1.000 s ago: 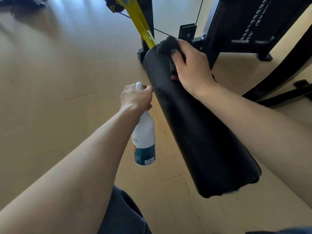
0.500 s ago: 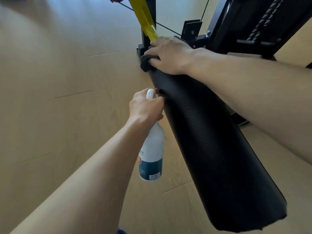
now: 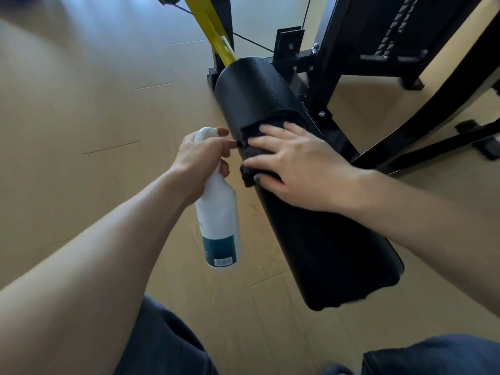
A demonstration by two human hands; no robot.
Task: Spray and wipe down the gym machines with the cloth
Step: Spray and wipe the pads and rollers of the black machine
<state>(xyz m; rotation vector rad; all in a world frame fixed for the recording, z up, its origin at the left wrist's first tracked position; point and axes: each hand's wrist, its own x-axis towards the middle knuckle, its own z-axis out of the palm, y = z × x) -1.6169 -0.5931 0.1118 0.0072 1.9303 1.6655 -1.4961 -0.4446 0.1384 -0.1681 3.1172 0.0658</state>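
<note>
Two hands were busy. My left hand (image 3: 201, 161) held the spray bottle (image 3: 220, 226) in a tight grip. My right hand (image 3: 295, 166) pressed the cloth (image 3: 250, 151) flat-fingered on the black pad (image 3: 311, 239).

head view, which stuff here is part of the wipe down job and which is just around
In the job:
- spray bottle, gripped by the left hand
- dark cloth, pressed flat under the right hand
- black roller pad being wiped

Just around:
- yellow machine arm
- black machine frame
- wooden floor
</note>
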